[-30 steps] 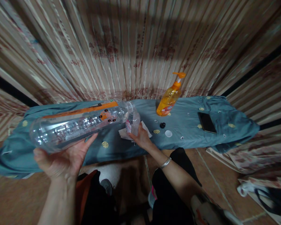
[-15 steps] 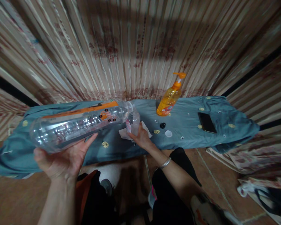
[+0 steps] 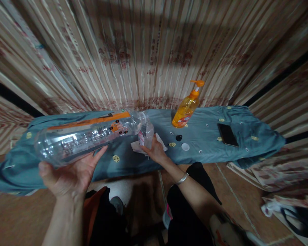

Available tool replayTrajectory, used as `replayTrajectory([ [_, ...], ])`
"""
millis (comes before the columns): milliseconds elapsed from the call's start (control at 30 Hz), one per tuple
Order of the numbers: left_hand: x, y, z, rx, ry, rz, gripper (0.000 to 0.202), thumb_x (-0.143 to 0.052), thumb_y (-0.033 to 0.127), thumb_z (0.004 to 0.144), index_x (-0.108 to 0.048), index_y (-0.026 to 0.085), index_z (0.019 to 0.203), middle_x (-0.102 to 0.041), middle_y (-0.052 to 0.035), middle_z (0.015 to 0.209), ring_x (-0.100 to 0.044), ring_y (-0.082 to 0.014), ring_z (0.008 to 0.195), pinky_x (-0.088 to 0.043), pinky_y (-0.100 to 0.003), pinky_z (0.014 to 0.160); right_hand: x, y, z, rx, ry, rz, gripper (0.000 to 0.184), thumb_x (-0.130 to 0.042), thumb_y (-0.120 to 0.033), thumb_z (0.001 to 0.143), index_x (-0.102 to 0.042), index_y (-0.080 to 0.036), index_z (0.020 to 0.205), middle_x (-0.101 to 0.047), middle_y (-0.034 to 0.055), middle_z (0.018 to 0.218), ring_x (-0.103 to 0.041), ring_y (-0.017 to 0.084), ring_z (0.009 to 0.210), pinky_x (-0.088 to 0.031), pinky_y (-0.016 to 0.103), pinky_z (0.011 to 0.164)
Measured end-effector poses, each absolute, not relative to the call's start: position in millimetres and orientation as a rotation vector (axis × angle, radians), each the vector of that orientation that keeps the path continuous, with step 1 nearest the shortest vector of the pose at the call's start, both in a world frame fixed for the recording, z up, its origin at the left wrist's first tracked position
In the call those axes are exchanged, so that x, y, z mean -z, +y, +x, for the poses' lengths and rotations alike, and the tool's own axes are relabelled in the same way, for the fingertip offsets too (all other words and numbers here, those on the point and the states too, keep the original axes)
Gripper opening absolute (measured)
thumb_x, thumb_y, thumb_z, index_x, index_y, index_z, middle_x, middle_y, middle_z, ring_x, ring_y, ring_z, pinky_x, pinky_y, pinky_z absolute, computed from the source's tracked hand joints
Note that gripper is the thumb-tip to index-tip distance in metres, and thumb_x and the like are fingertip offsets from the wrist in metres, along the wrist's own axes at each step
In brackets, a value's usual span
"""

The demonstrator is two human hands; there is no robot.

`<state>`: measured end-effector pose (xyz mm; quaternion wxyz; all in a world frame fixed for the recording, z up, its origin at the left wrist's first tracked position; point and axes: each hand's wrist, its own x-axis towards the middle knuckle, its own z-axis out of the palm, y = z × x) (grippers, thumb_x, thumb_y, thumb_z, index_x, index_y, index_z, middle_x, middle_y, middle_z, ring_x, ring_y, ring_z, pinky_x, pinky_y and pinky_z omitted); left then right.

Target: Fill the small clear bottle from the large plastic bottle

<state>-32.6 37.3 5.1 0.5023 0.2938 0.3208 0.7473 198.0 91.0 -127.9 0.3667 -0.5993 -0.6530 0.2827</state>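
A large clear plastic bottle (image 3: 92, 133) with an orange label lies tilted nearly level in my left hand (image 3: 72, 172), which supports it from below near its base. Its neck points right and meets the top of a small clear bottle (image 3: 146, 135). My right hand (image 3: 155, 148) is closed around that small bottle, steadying it over a white tissue (image 3: 137, 147). Whether liquid passes between the two mouths I cannot make out. Just right of my right hand are a black cap (image 3: 179, 137) and a white round lid (image 3: 185, 147).
An orange pump bottle (image 3: 186, 109) stands behind the caps. Farther right a dark phone (image 3: 227, 134) lies on the teal patterned cloth (image 3: 205, 150) over the narrow table. A striped curtain (image 3: 154, 54) hangs close behind. My knees and feet are below the front edge.
Almost nothing differs. The whole view has shifted very slightly, while both hands keep the two bottles in the same mouth-to-mouth position.
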Motion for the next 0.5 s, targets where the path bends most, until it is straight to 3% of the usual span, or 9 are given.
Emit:
replayTrajectory([
  [200, -4.8, 36.0, -32.0, -1.799, 0.832, 0.745, 0.097, -0.087, 0.074, 0.039, -0.071, 0.025, 0.121, -0.059, -0.0157, 0.149, -0.031, -0.0536, 0.149, -0.066, -0.051, 0.079, 123.5, 90.7, 198.3, -0.769, -1.693, -1.549, 0.081, -0.072, -0.037, 0.086, -0.036, -0.014, 0.155, -0.062, 0.0153, 0.143, -0.065, 0.036, 0.128, -0.057, 0.055, 0.108],
  [500, -5.4, 31.8, -31.8, -1.814, 0.849, 0.670, 0.097, -0.089, 0.067, 0.038, -0.069, 0.024, 0.122, -0.057, -0.0149, 0.151, -0.031, -0.0526, 0.150, -0.067, -0.045, 0.073, 127.1, 90.3, 198.3, -0.758, -1.663, -1.522, 0.082, -0.073, -0.038, 0.085, -0.037, -0.015, 0.155, -0.064, 0.0140, 0.140, -0.067, 0.036, 0.125, -0.058, 0.058, 0.106],
])
